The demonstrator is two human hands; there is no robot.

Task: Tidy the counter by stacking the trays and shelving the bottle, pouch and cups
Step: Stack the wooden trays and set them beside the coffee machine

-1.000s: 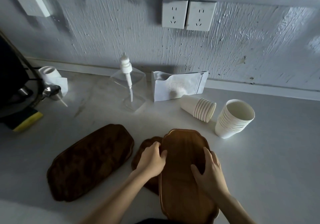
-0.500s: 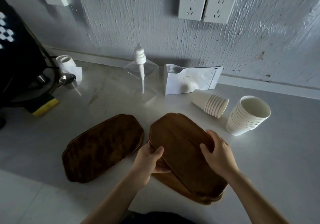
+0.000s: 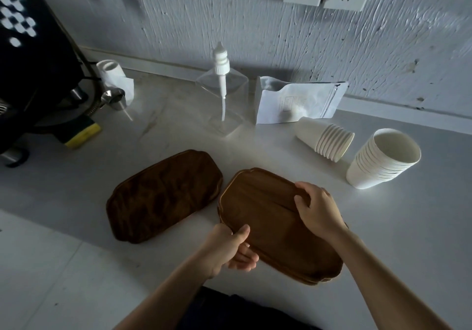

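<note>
Both hands are clamped on the upper wooden tray point(image 3: 270, 217), lower centre of the frame. The left hand point(image 3: 229, 248) grips its near-left edge, thumb on top and fingers curled beneath. The right hand point(image 3: 316, 209) covers the far-right edge, fingers over the rim. A second tray point(image 3: 314, 280) lies directly beneath; only its rim shows at the lower right, so the two look nearly aligned.

A third, darker tray point(image 3: 163, 197) lies flat just left of the pair, apart from them. It is not yet stacked.

Judged step: seating the upper tray squarely on the lower. To do this well, the person should square the scalloped rims at both ends before letting go, and confirm that the tray does not rock. The stack could then be carried to the dark tray, or the dark tray laid on top.

Unshelved items, upper half of the frame: clear pump bottle point(image 3: 224, 100) upright at centre; white pouch point(image 3: 293, 102) to its right by the wall; one stack of paper cups point(image 3: 327, 142) on its side; another cup stack point(image 3: 383, 161) upright at right.
</note>
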